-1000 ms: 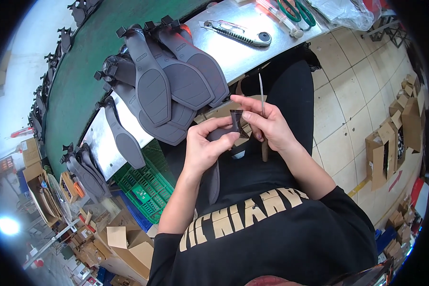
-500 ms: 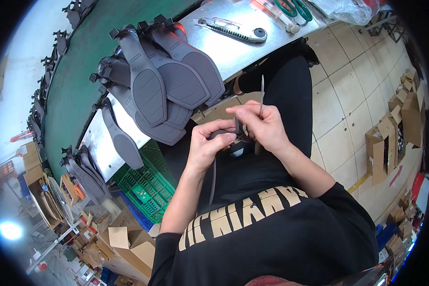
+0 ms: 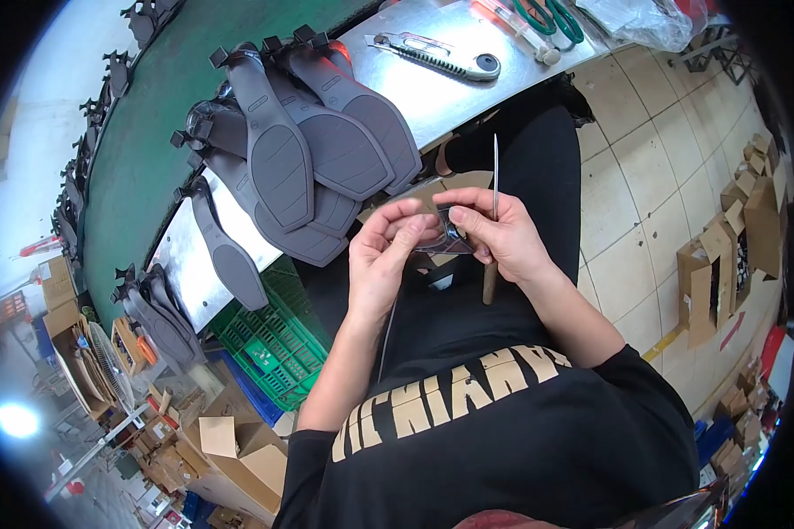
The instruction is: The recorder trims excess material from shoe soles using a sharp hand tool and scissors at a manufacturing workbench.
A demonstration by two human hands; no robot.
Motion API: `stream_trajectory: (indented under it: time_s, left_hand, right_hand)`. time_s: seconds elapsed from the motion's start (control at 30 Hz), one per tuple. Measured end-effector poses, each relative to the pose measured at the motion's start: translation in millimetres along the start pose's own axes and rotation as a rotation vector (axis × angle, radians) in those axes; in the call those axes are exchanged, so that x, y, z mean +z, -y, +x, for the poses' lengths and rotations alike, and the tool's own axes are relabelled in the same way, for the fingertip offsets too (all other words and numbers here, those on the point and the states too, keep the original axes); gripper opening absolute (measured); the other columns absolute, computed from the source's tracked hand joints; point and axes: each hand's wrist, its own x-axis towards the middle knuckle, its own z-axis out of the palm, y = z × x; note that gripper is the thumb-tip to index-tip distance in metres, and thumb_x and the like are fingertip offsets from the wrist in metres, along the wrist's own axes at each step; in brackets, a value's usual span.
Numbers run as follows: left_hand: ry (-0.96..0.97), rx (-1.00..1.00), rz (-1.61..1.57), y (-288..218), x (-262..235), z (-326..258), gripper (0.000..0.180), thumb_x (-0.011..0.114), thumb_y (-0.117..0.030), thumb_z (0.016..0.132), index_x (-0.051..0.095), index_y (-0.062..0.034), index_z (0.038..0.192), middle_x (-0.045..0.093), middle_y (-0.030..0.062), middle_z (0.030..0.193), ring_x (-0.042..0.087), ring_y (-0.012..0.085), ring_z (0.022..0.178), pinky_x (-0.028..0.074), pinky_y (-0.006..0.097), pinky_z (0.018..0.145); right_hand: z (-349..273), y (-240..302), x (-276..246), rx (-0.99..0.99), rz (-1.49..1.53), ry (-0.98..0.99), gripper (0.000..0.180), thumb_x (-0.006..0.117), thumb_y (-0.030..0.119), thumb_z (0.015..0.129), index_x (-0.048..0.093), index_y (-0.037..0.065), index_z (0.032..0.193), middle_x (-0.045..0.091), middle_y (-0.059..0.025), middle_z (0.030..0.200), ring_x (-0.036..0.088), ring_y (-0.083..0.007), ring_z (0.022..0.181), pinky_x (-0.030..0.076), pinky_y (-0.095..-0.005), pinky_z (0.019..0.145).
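Above my lap, my left hand [image 3: 382, 251] curls loosely around a dark grey rubber part [image 3: 439, 240], its fingertips slightly blurred. The part's thin edge hangs below that hand, and its black buckle-like end lies between my hands. My right hand [image 3: 503, 234] pinches this end between thumb and forefinger. It also keeps a slim tool [image 3: 496, 167] in its grip, the narrow metal shaft pointing up and the brown handle below. My fingers hide most of the buckle end. Several similar flat grey parts [image 3: 278, 172] with black buckles are piled on the table to the left.
A utility knife [image 3: 441, 60] rests on the metal tabletop [image 3: 388, 84], near green-handled scissors [image 3: 560, 18] and a clear plastic bag [image 3: 640, 22]. Below the table edge is a green plastic crate [image 3: 278, 353]. Cardboard boxes stand at left and right [image 3: 701, 282].
My left fingers have lifted and loosened around the part. My right hand has shifted slightly right with the slim tool, whose brown handle now shows more. The part has turned, its hanging portion now edge-on.
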Motion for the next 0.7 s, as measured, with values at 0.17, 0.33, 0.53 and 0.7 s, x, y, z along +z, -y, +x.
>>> stream_trajectory:
  time_s: [0.17, 0.33, 0.53, 0.7]
  left_hand:
    - [0.074, -0.182, -0.065, -2, -10, 5, 0.027, 0.066, -0.011, 0.092, 0.066, -0.0005, 0.116, 0.071, 0.0085, 0.099, 0.069, 0.0153, 0.086, 0.055, 0.026, 0.079]
    - [0.063, -0.253, -0.019, 1, -12, 7, 0.027, 0.069, -0.012, 0.090, 0.068, -0.0009, 0.114, 0.072, 0.0071, 0.096, 0.069, 0.0137, 0.081, 0.056, 0.026, 0.078]
    - [0.064, -0.282, -0.035, 7, -16, 10, 0.027, 0.070, -0.012, 0.090, 0.068, -0.0006, 0.114, 0.072, 0.0077, 0.095, 0.069, 0.0140, 0.080, 0.057, 0.026, 0.077]
    - [0.063, -0.280, -0.025, 6, -15, 10, 0.027, 0.070, -0.013, 0.090, 0.068, -0.0004, 0.113, 0.072, 0.0078, 0.095, 0.069, 0.0139, 0.080, 0.058, 0.026, 0.077]
  right_hand:
    - [-1, 1, 0, -0.012, 0.038, 0.009, 0.017, 0.066, 0.012, 0.092, 0.064, 0.003, 0.106, 0.060, 0.0038, 0.074, 0.042, 0.0009, 0.048, 0.030, -0.0154, 0.041]
    - [-2, 2, 6, -0.027, -0.004, -0.008, 0.015, 0.066, 0.011, 0.092, 0.064, 0.003, 0.104, 0.061, 0.0038, 0.073, 0.044, 0.0012, 0.050, 0.031, -0.0152, 0.041]
    - [-1, 0, 5, -0.028, -0.015, 0.002, 0.015, 0.067, 0.011, 0.091, 0.064, 0.003, 0.104, 0.062, 0.0035, 0.073, 0.046, 0.0018, 0.051, 0.031, -0.0146, 0.042]
    - [-1, -1, 5, -0.039, 0.010, 0.015, 0.015, 0.067, 0.011, 0.091, 0.064, 0.003, 0.104, 0.062, 0.0033, 0.074, 0.046, 0.0017, 0.052, 0.031, -0.0143, 0.043]
